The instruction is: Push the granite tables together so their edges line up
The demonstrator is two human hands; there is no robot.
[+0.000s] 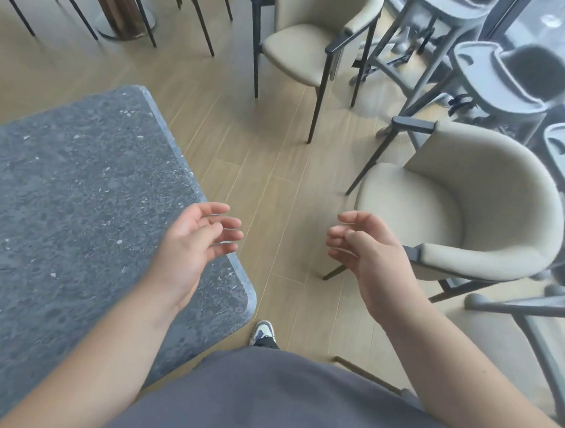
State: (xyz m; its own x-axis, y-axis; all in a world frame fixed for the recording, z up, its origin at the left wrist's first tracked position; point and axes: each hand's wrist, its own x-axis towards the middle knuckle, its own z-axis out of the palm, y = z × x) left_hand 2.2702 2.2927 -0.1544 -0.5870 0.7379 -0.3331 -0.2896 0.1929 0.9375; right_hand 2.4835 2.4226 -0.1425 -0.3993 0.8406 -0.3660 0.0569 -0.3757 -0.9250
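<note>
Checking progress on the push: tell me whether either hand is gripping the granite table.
No: the left hand and right hand hang with loosely curled fingers, holding nothing, above the granite table edge and the floor.

bare forearms [462,367], grey shirt [266,397], black trouser leg, white-and-grey sneaker [263,331]

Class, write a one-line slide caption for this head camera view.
Both hands, left and right, hang open and empty beside a granite table, with beige chairs on the wooden floor.
</note>
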